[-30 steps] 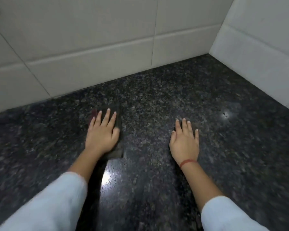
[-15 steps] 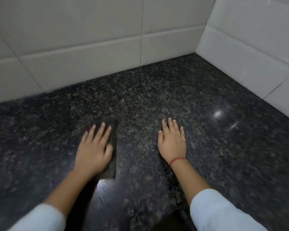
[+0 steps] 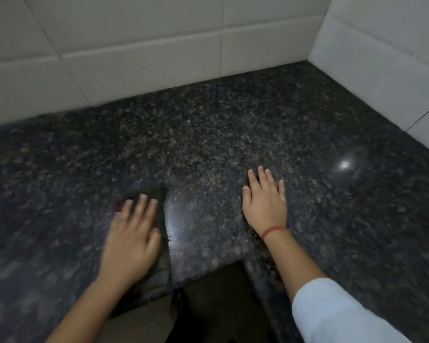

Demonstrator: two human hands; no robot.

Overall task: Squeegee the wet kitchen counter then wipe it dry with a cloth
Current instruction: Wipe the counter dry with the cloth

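The left hand (image 3: 131, 243) is laid flat, fingers spread, on a dark folded cloth (image 3: 159, 206) pressed against the speckled black granite counter (image 3: 208, 134); nothing is gripped, the palm merely bearing down, and the hand is blurred. The cloth is seen near the counter's front edge, its far corner showing beyond the fingertips. The right hand (image 3: 265, 206) is placed open and flat on the bare stone, well apart from the cloth, with a red thread band (image 3: 274, 230) at the wrist. White wall tiles (image 3: 144, 45) are noted behind.
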